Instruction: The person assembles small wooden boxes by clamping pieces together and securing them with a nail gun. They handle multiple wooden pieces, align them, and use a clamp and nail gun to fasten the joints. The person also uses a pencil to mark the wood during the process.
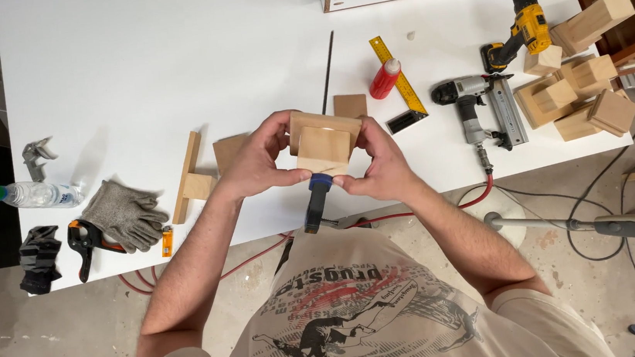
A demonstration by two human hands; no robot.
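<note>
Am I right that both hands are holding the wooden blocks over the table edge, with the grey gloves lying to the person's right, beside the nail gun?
Not quite: the head view shows the grey gloves to the person's left, beside the orange clamp. Both the left hand and right hand do hold the wooden blocks over the table edge.

Water bottle (33, 196): lying on its side at the bench's (166, 61) left edge, clear plastic, green cap, pale label.
Glue bottle (385, 79): lying beside the yellow ruler (399, 77), red, white cap.
</note>
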